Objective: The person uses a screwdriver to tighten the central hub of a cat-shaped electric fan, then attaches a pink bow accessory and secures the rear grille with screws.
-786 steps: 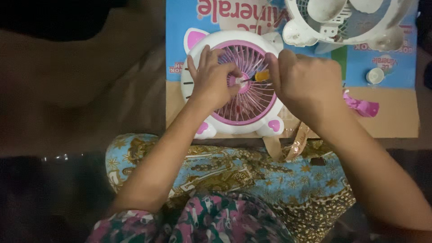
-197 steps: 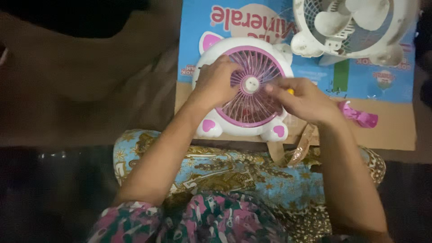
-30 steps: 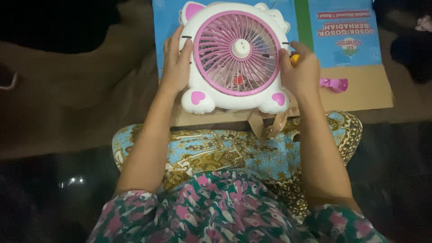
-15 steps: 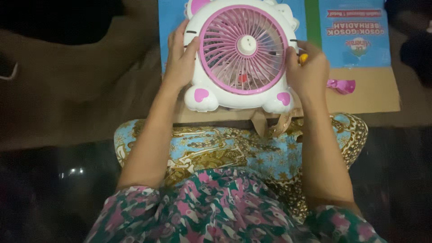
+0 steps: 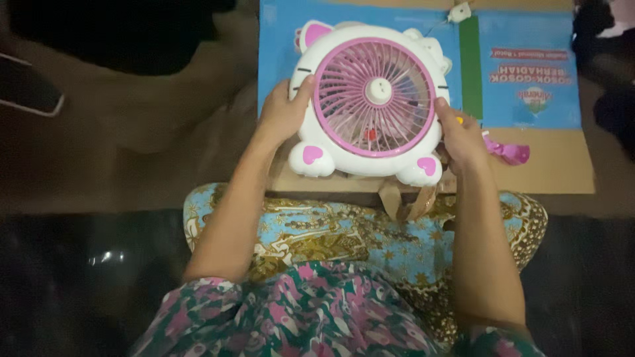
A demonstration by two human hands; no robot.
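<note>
Fan (image 5: 377, 99) lower now, hands (image 5: 281, 116) flanking

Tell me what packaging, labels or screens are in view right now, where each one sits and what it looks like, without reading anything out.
Flattened cardboard box: lies under and beyond the white and pink cat-shaped fan; plain brown near edge.
Printed blue panel: on the box's far half, right of the fan; blue with a green stripe, red and white printing.
Dark flat phone-like slab: far left on the floor; pale rim, screen dark.
</note>
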